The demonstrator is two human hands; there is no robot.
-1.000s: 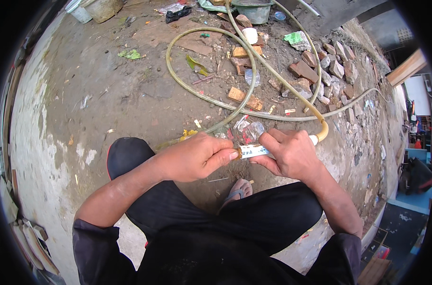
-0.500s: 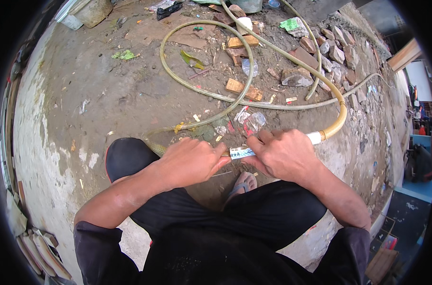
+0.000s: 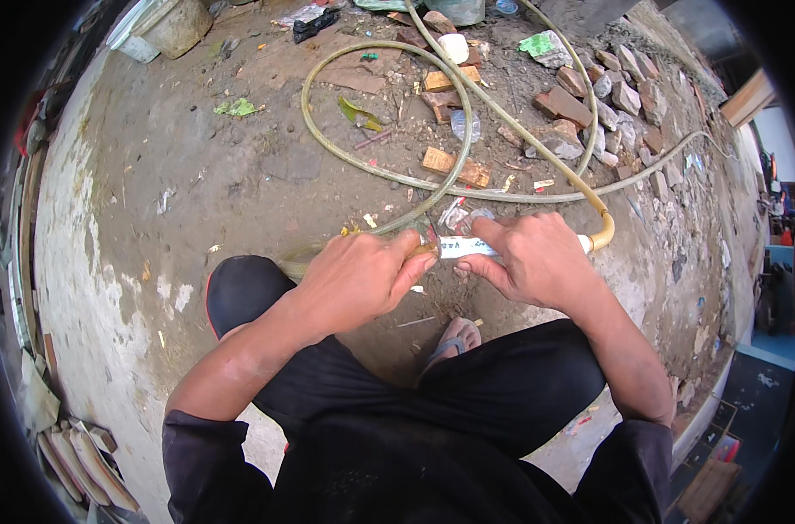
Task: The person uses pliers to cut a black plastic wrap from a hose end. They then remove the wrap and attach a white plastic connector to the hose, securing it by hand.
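Observation:
I crouch over a dirt floor, black trousers and a sandalled foot (image 3: pixel 454 336) below me. My right hand (image 3: pixel 537 262) grips a short white pipe piece (image 3: pixel 467 247) whose far end joins a yellowish hose (image 3: pixel 502 113). My left hand (image 3: pixel 358 279) pinches another hose end against the pipe's near end, where a small brown fitting (image 3: pixel 426 249) shows between the fingers. The hose loops away over the ground toward the top of the picture.
Broken bricks and stones (image 3: pixel 607 96) lie at the upper right. Wood scraps (image 3: pixel 454 166), plastic litter and green leaves dot the dirt. A bucket (image 3: pixel 175 26) stands at the top left. A whitish concrete strip (image 3: pixel 92 288) runs along the left.
Both hands shifted slightly up in the picture with the pipe. The hose bend at the pipe's far end tightened and dropped lower. The view moved a little.

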